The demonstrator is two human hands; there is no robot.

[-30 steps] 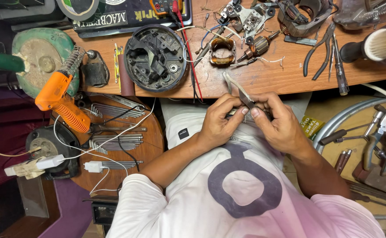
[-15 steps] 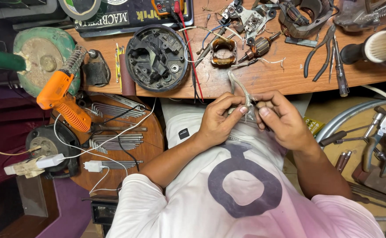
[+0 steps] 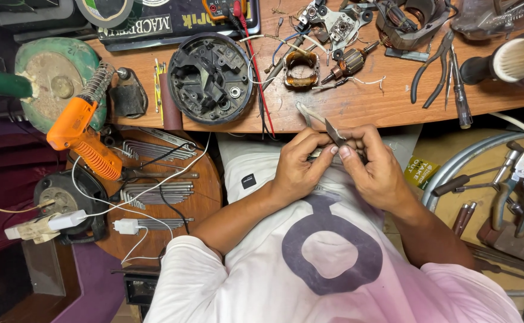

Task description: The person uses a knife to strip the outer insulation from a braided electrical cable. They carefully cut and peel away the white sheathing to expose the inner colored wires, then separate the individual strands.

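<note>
Two hands meet over the lap, just below the bench edge. The left hand pinches its fingertips on a thin pale wire that curls up past the bench edge, and the right hand closes on a small grey blade, its point laid against that wire between the two thumbs. A second ago the hands sat slightly lower and the blade pointed more steeply upward; now it lies flatter and the wire's free end arcs further left.

Beside the right forearm, a small green and yellow packet lies tilted on the floor. To the right, a round metal tray holds pliers and screwdrivers. To the left, a round wooden stool carries rows of hex keys and a white charger.

On the wooden bench, a round black motor housing lies open with small black parts inside it. An orange soldering gun rests beside a green disc. Further on lie a copper-wound stator, an armature and long-nose pliers. At the far edge a dark rectangular sign with pale and yellow lettering lies flat, a roll of tape just left of it.
</note>
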